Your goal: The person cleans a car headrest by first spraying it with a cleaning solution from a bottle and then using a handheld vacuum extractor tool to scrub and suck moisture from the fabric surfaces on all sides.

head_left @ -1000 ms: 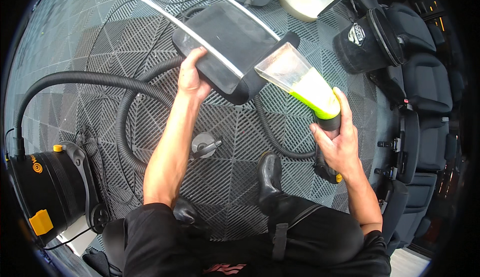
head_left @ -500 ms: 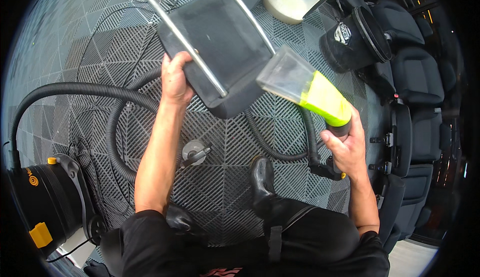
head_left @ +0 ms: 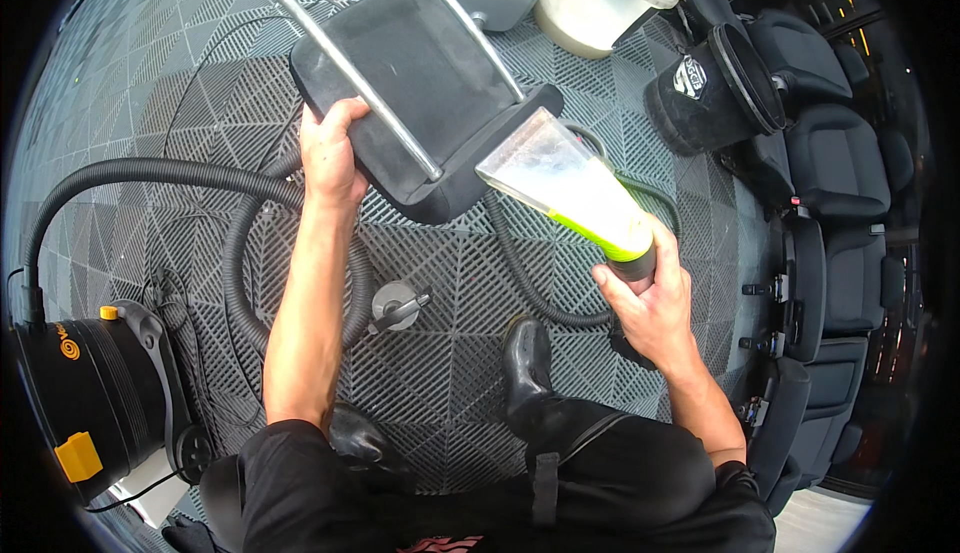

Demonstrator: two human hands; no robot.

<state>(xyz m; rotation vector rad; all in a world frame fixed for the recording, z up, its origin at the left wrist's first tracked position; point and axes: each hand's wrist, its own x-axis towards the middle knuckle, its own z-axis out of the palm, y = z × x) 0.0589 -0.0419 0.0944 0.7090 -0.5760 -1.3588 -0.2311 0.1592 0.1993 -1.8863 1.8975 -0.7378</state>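
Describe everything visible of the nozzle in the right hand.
The nozzle has a clear, plastic-looking head widening to its mouth, partly whitened by glare, a bright yellow-green section, and a dark neck gripped by the right hand. It slants toward upper left, mouth beside the headrest; whether they touch is unclear.

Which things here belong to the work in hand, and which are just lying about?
In the work: black headrest, in the left hand; clear nozzle, in the right hand; probably the ribbed hose and black canister vacuum.

Lying about, apparently: black bucket; translucent bucket; round grey object.
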